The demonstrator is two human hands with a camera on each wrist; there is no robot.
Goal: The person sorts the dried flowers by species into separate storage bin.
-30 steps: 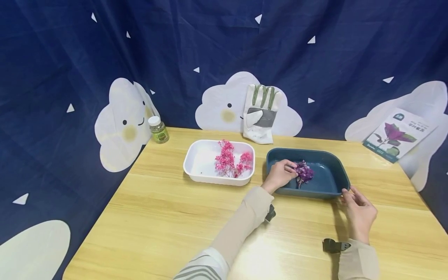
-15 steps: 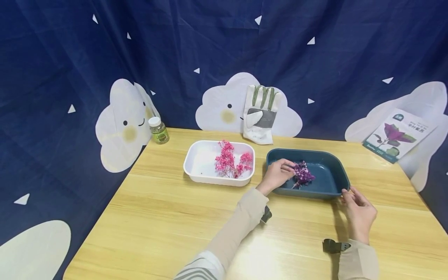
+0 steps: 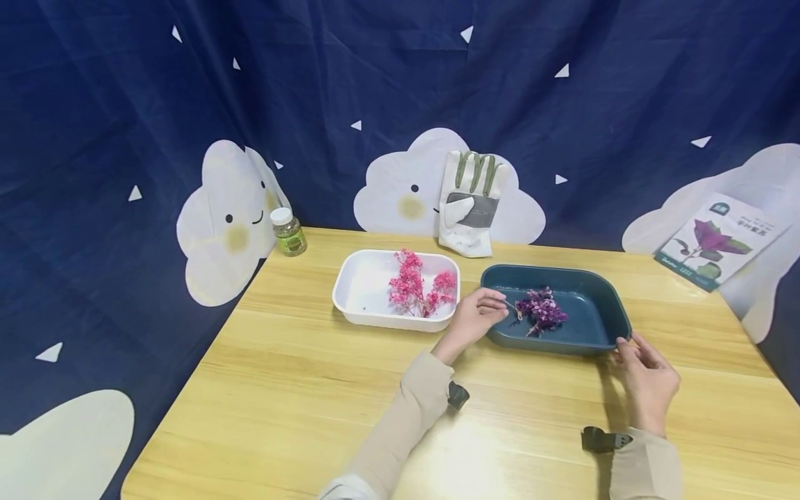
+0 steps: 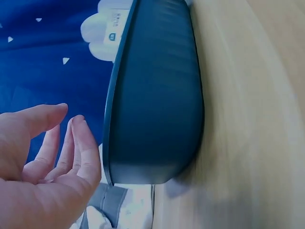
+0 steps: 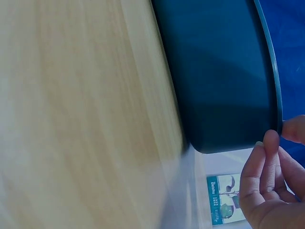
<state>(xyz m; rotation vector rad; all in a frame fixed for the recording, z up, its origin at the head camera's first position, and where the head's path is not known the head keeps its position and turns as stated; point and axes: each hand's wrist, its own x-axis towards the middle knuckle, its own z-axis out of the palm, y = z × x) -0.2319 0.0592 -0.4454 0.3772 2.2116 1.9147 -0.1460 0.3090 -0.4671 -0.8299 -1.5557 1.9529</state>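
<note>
A sprig of purple dried flowers (image 3: pixel 542 311) lies in the deep teal tray (image 3: pixel 590 342), its thin stems pointing left. Over the tray's left rim is my left hand (image 3: pixel 476 316), its fingertips near the stem ends. In the left wrist view, that hand's thumb and fingers (image 4: pixel 85 143) are apart with nothing between them. My right hand (image 3: pixel 646 382) pinches the tray's front right corner. The right wrist view has its thumb and fingertips (image 5: pixel 270 138) on either side of the rim.
Left of the teal tray stands a white tray (image 3: pixel 356 318) with pink dried flowers (image 3: pixel 409 281). Behind them, a work glove (image 3: pixel 469 208) leans on the curtain. A small lidded jar (image 3: pixel 289 236) is at the back left, a flower-picture packet (image 3: pixel 719 243) at the back right.
My left hand has moved left from the purple flowers to the teal tray's left rim, its fingers off the sprig. The right hand stays at the corner. The head view has shifted slightly.
</note>
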